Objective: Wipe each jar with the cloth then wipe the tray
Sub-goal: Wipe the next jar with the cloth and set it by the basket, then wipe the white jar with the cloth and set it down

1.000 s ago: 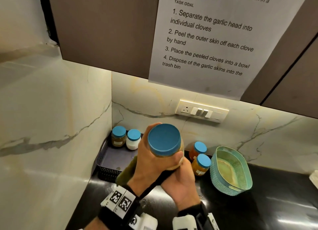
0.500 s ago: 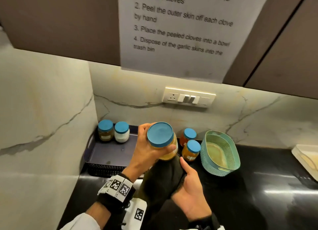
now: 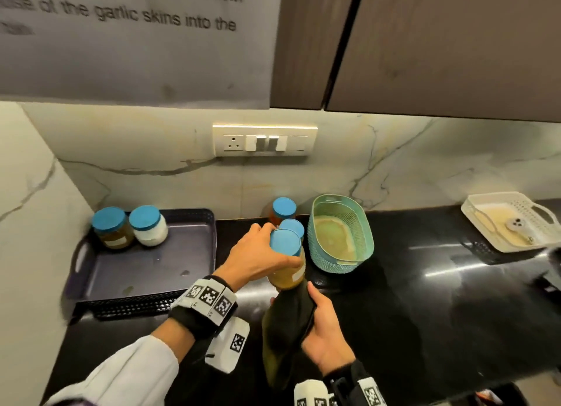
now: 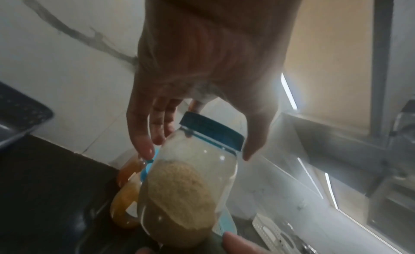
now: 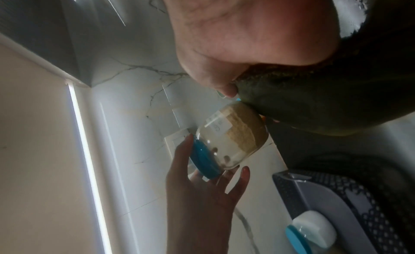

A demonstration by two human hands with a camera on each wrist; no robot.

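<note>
At the counter's near edge, the right hand [image 3: 326,335] is gripping the dark cloth [image 3: 285,323], now drawn down off the jar [image 3: 287,266]. Just above, the left hand [image 3: 258,255] is clamping the jar's blue lid, lowering it beside two jars [image 3: 285,214] outside the tray [image 3: 145,266]. Wiping of this one seems finished. Two more are waiting in the tray's far left corner.

black counter [image 3: 425,299] under tray [image 3: 145,307], two jars, teal basket [image 3: 341,255]
</note>
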